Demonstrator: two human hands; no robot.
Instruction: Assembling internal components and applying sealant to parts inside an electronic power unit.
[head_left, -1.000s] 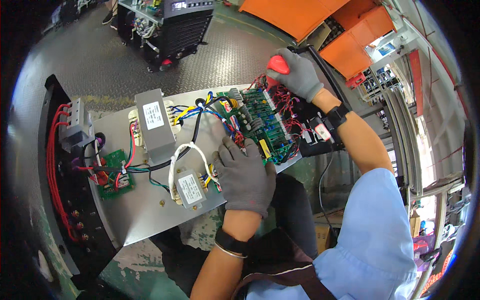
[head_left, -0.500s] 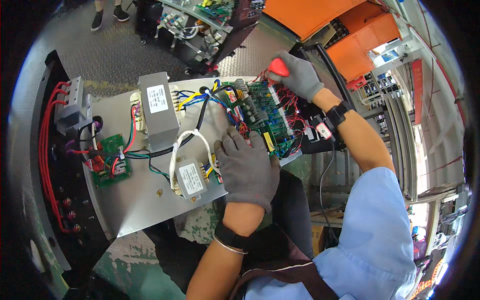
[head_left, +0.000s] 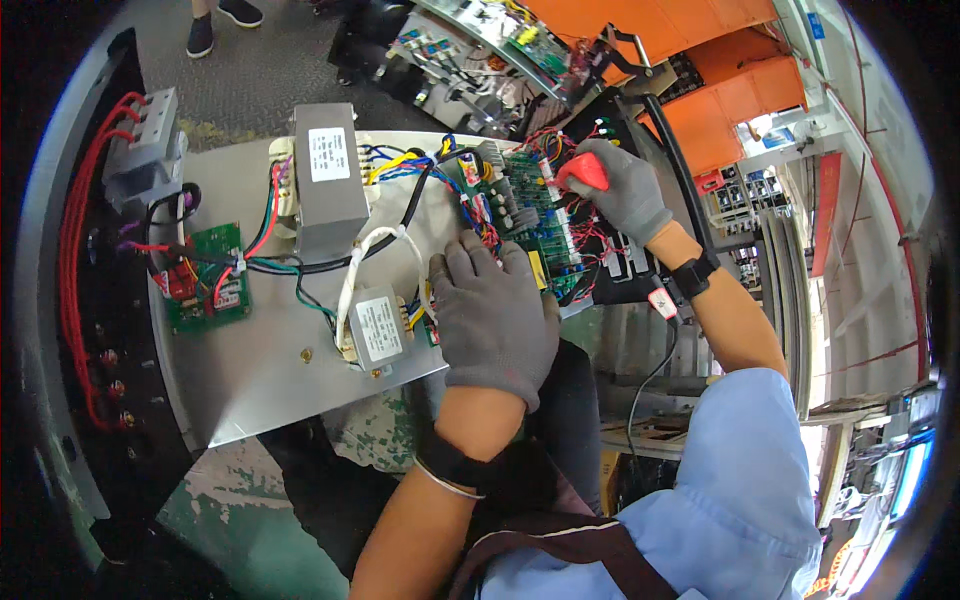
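My left hand [head_left: 497, 315], in a grey glove, lies with fingers stretched over the near left edge of a green circuit board [head_left: 545, 228] and its bundled wires. My right hand [head_left: 627, 190], gloved too, is closed round a red-handled tool [head_left: 583, 172] above the board's right side, by thin red wires [head_left: 590, 218]. The tool's tip is hidden. The board is at the right end of a metal plate [head_left: 260, 390]. Left of it on the plate are a large grey transformer [head_left: 328, 205] and a smaller one [head_left: 377, 325] with a white cable loop.
A small green board [head_left: 208, 290] sits at the plate's left. Beyond it stands a black panel [head_left: 95, 330] with red cables. An open black unit [head_left: 450, 75] is at the far side, near orange cabinets [head_left: 690, 125]. A person's feet [head_left: 201, 35] show at the far left.
My right hand has come nearer along the board's right side, and the red handle now tilts differently. My left hand stays on the board's edge. The whole view has shifted slightly.
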